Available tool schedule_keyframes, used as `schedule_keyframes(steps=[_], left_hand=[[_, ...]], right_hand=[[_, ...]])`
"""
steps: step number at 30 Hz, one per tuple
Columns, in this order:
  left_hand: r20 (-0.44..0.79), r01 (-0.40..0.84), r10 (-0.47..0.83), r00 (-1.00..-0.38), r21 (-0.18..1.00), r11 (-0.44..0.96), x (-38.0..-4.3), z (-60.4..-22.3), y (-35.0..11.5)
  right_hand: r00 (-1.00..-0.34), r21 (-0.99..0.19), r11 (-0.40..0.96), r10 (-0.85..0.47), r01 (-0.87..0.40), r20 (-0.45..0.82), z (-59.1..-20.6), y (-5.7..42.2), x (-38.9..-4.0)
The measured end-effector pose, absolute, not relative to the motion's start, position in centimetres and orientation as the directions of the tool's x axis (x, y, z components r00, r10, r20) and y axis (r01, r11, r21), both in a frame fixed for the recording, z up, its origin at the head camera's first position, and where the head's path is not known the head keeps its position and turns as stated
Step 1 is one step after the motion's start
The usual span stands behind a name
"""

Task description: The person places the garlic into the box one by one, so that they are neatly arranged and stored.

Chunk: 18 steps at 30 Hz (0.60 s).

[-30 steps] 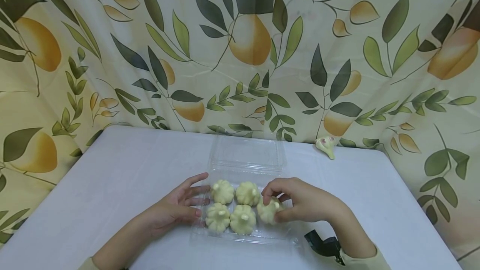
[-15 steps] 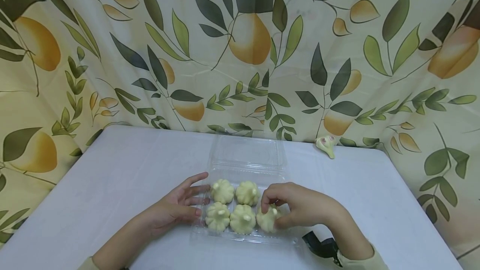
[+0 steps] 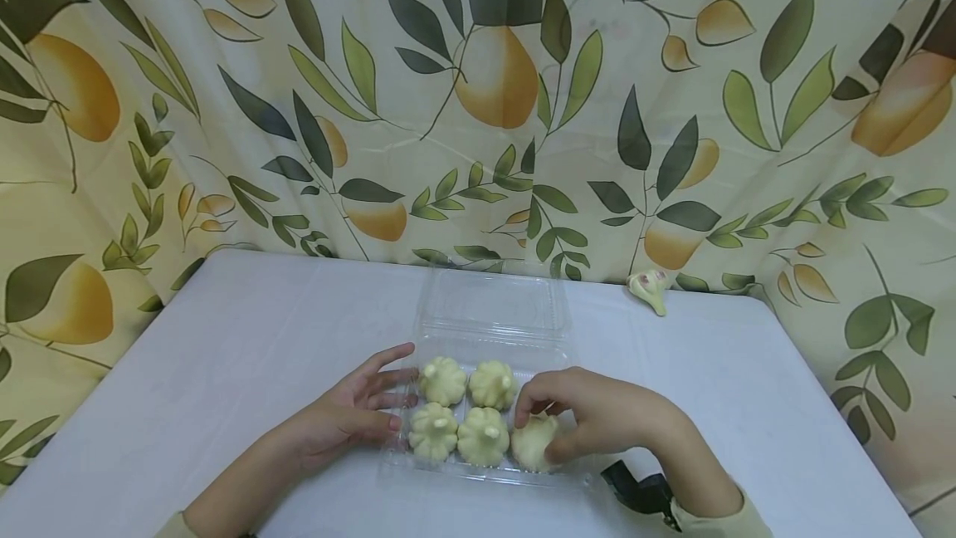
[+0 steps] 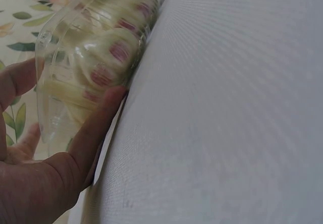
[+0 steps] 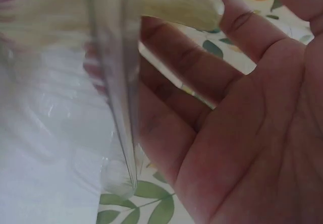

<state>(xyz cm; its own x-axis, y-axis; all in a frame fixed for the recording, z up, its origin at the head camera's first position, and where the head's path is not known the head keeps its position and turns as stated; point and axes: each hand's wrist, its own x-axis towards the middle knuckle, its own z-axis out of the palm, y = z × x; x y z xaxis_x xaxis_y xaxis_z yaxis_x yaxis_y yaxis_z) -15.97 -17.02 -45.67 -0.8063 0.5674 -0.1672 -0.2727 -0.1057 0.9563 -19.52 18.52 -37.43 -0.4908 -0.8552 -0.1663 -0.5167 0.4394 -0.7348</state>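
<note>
A clear plastic clamshell box [image 3: 493, 478] lies with its lid folded back, holding several pale garlic bulbs. Two of these sit in the back row, and the front row has a left garlic bulb [image 3: 433, 432] and a middle garlic bulb [image 3: 484, 437]. My right hand [image 3: 608, 413] holds another garlic bulb [image 3: 532, 443] with curled fingers and thumb at the right of the front row. Its stem is hidden under the fingers in the head view. Against the box's left side rests my left hand [image 3: 358, 401], fingers spread; the left wrist view shows the thumb [image 4: 93, 130] along the box wall.
One more garlic bulb [image 3: 648, 291] with purple marks lies at the table's back edge. The raised lid [image 3: 491, 305] extends behind the box. A black strap [image 3: 642, 490] is at the right wrist. White cloth covers the table [image 3: 284, 314], and a fruit-print curtain [image 3: 448, 148] hangs behind.
My right hand has come slightly nearer and lower with the garlic bulb, settling it into line with the front row. The bulb's stem has gone from sight. My left hand stays put.
</note>
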Motion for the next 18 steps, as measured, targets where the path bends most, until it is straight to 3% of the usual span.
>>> schedule_keyframes(steps=[7, 18], left_hand=[[-0.161, -0.268, 0.571, -0.805, 0.957, -0.108, -16.0, -45.7, -17.0], [-0.151, -0.268, 0.577, -0.803, 0.955, -0.124, -15.9, -45.7, -17.0]], right_hand=[[-0.504, -0.815, 0.358, -0.858, -0.455, -0.095, -37.1, 20.2, -20.5], [-0.681, -0.809, 0.376, -0.731, -0.452, 0.041, -37.1, 22.5, -22.3]])
